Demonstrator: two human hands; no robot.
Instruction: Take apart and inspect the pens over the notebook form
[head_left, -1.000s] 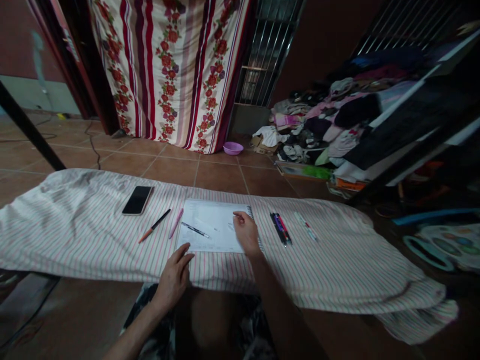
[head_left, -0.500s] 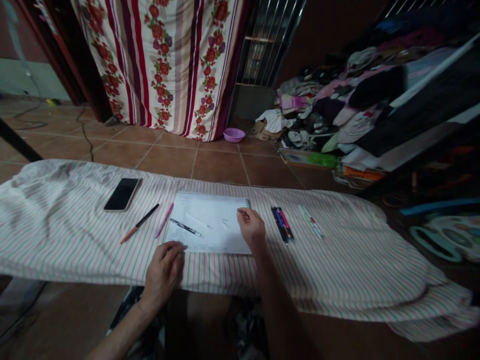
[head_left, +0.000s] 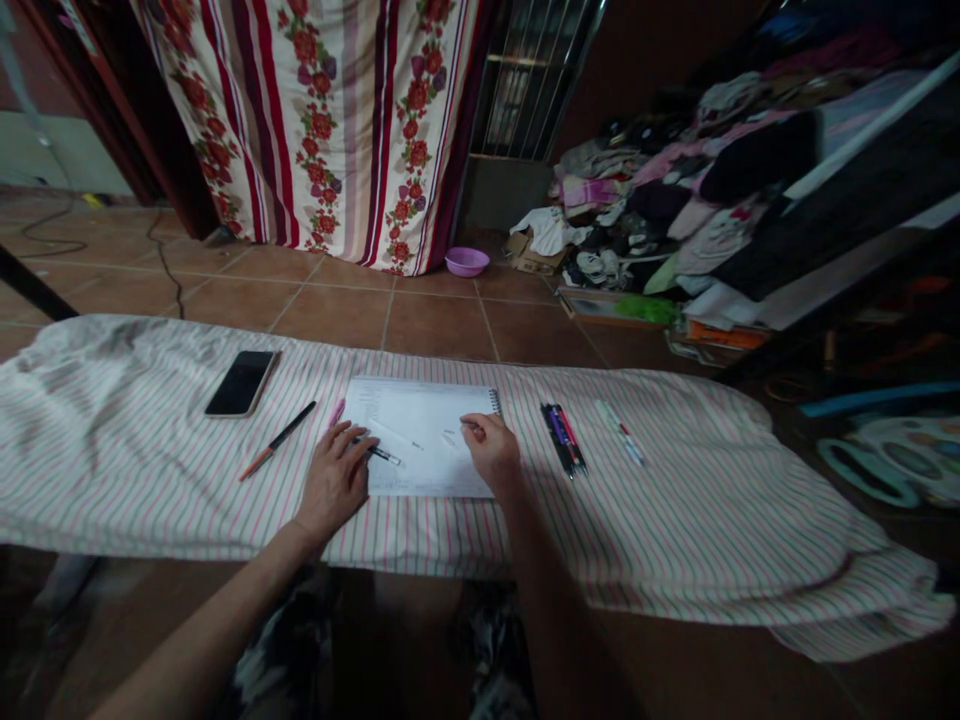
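Tiled-floor room; counter (head_left: 135,470) draped in striped cloth. Spiral notebook (head_left: 424,420) lies mid-counter, white page up. Left hand (head_left: 334,480) rests flat with fingers spread at the notebook's left edge, fingertips touching a black pen (head_left: 385,456) on the page. Right hand (head_left: 489,447) is curled on the page's right part; cannot tell whether it grips anything. Pink pen (head_left: 337,411) is just left of the notebook, phone (head_left: 241,383) farther left, pen bundle (head_left: 562,436) to the right.
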